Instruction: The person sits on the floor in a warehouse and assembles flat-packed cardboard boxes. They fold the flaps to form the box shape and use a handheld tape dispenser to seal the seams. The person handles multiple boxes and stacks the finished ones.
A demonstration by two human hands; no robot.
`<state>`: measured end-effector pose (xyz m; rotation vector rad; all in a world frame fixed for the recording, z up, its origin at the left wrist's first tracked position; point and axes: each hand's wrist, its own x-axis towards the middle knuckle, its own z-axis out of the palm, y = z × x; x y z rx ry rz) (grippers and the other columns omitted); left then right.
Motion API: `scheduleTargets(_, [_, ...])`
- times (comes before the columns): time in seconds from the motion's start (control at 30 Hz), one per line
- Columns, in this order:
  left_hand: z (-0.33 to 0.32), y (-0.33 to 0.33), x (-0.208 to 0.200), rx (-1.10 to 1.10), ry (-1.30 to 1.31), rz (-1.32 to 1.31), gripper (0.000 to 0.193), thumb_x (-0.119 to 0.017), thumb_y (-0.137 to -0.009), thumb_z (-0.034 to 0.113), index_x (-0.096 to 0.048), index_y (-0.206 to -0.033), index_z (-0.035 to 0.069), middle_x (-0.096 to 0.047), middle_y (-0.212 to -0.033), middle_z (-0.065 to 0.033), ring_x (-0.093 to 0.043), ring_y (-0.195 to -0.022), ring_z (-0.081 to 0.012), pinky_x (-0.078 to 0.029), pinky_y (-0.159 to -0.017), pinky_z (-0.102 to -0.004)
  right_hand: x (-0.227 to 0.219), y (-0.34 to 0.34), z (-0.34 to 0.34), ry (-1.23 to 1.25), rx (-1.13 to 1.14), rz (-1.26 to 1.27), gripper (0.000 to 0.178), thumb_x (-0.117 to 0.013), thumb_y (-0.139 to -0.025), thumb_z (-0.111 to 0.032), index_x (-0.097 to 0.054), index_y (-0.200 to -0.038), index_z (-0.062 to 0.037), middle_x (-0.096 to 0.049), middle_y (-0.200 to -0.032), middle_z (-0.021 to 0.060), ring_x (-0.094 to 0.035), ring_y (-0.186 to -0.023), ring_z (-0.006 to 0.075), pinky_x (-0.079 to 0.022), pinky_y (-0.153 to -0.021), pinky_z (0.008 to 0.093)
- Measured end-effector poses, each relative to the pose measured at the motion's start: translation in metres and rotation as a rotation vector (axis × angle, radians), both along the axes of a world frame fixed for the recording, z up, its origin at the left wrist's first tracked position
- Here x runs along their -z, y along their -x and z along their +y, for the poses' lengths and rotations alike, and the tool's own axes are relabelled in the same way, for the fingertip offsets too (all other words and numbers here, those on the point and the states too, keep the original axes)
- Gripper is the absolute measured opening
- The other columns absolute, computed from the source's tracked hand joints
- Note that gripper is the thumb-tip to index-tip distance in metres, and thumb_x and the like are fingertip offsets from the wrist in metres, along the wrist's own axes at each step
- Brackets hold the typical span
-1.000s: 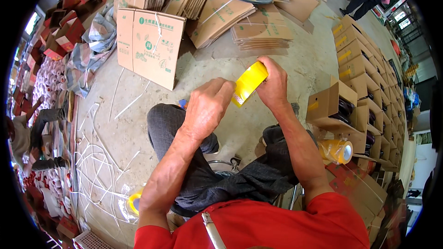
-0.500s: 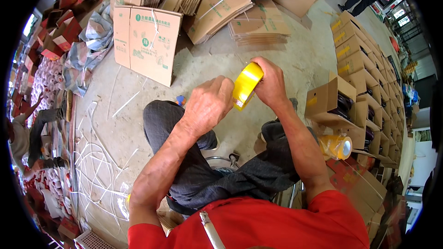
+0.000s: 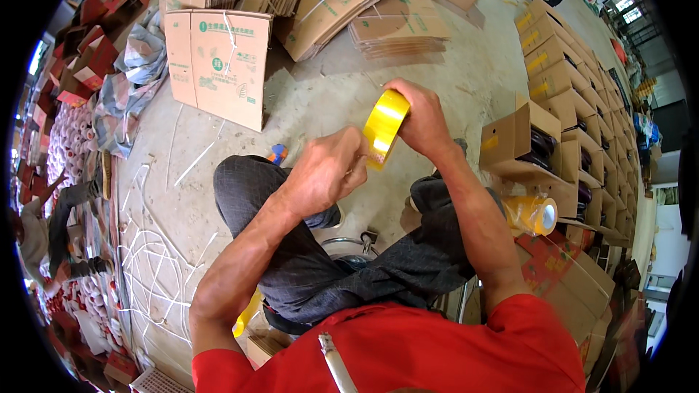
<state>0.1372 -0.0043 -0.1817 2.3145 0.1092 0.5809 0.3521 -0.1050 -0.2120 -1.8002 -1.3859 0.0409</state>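
Note:
My right hand (image 3: 422, 118) grips a roll of shiny yellow packing tape (image 3: 386, 122) by its upper right side, held tilted above my knees. Against the roll's lower left edge is my left hand (image 3: 325, 171), closed with curled fingers. Whether those fingers pinch the tape's end is hidden. The roll hangs in the air over the concrete floor (image 3: 306, 105), between my two dark-trousered knees. Near the lower edge a cigarette (image 3: 336, 365) juts out in front of my red shirt.
Flat cardboard boxes (image 3: 217, 65) stand in bundles ahead. Open cartons (image 3: 542, 149) line the right, near wrapped tape rolls (image 3: 535, 215). White strapping (image 3: 156, 262) tangles on the left floor. Something yellow (image 3: 247, 313) shows under my left arm. Another person (image 3: 73, 211) is at far left.
My left hand has turned, its fingers pointing lower beside the roll. The roll stays in my right hand, tilted slightly differently. The whole view has shifted a little.

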Motion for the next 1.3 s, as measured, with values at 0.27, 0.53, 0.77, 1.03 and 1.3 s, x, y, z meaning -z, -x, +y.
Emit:
scheduleTargets(0.27, [-0.006, -0.003, -0.002, -0.18, 0.156, -0.196, 0.03, -0.072, -0.083, -0.005, -0.06, -0.109, 0.003, -0.059, -0.084, -0.0144, -0.065, -0.076, -0.0307, -0.052, -0.068, -0.0412, 0.0, -0.01, -0.003, 0.024, -0.024, 0.041, 0.027, -0.074, -0.079, 0.001, -0.064, -0.104, -0.0023, -0.07, -0.092, 0.0183, -0.068, -0.085, 0.0382, -0.053, -0.075, 0.04])
scheduleTargets(0.53, [-0.007, -0.008, -0.004, -0.149, 0.094, -0.144, 0.027, -0.076, -0.084, -0.002, -0.062, -0.106, 0.003, -0.059, -0.096, -0.0142, -0.065, -0.084, -0.032, -0.053, -0.074, -0.0411, -0.002, -0.009, -0.002, 0.03, -0.046, 0.01, 0.034, -0.078, -0.077, 0.002, -0.063, -0.107, -0.0009, -0.07, -0.09, 0.0171, -0.069, -0.082, 0.035, -0.054, -0.074, 0.0377])
scheduleTargets(0.77, [0.0, -0.01, 0.009, -0.048, 0.191, -0.161, 0.02, -0.072, -0.086, -0.006, -0.06, -0.101, 0.002, -0.058, -0.093, -0.0151, -0.064, -0.083, -0.0329, -0.052, -0.074, -0.0408, 0.004, -0.01, 0.001, 0.026, -0.06, 0.009, 0.033, -0.08, -0.077, 0.003, -0.063, -0.105, -0.0017, -0.071, -0.087, 0.0152, -0.07, -0.079, 0.0312, -0.054, -0.072, 0.0363])
scheduleTargets(1.03, [0.007, -0.009, 0.008, -0.063, -0.052, -0.308, 0.02, -0.072, -0.083, -0.004, -0.059, -0.097, 0.003, -0.057, -0.091, -0.0157, -0.057, -0.081, -0.0389, -0.048, -0.072, -0.0445, 0.006, 0.003, 0.002, 0.147, -0.152, 0.292, 0.028, -0.077, -0.079, 0.006, -0.063, -0.101, -0.0021, -0.068, -0.083, 0.0087, -0.062, -0.078, 0.0135, -0.051, -0.072, 0.0322])
scheduleTargets(1.3, [0.008, -0.009, 0.009, -0.105, -0.162, -0.523, 0.026, -0.077, -0.08, -0.001, -0.061, -0.1, 0.002, -0.059, -0.094, -0.0148, -0.06, -0.086, -0.0351, -0.049, -0.074, -0.0433, 0.013, 0.009, 0.003, 0.13, -0.314, 0.501, 0.016, -0.071, -0.086, 0.001, -0.07, -0.102, -0.003, -0.075, -0.092, 0.0103, -0.068, -0.085, 0.0185, -0.054, -0.079, 0.0339])
